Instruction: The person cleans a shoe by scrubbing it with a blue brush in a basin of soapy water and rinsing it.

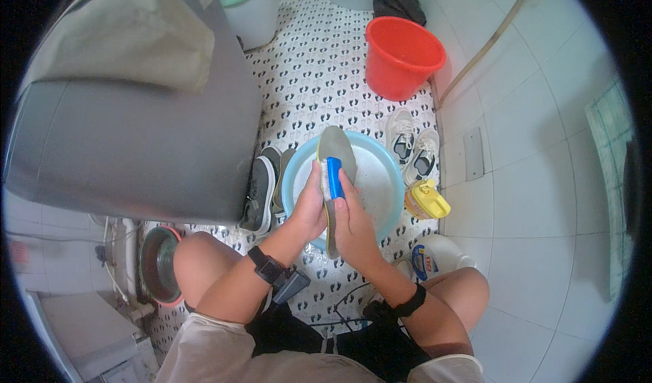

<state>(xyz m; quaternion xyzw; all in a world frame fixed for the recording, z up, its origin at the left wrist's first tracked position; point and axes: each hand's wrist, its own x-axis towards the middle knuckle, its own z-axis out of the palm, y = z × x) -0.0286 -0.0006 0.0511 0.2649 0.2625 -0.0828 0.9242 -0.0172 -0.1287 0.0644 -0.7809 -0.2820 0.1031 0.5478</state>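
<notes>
My left hand grips a grey shoe insole with a yellowish edge along its left side. In my right hand is a scrub brush with a blue back and white bristles, which lies against the insole near its middle. Both hands are above a light blue plastic basin that holds whitish, sudsy water. Dark grey shoes with white soles stand close to the basin's left side, with another insole beside them. Light canvas shoes with laces sit at its upper right.
A yellow jug and a white bottle stand at the right by the tiled wall. Farther ahead are a red bucket and a toilet. A large grey appliance borders the left, and a dark basin lies below it.
</notes>
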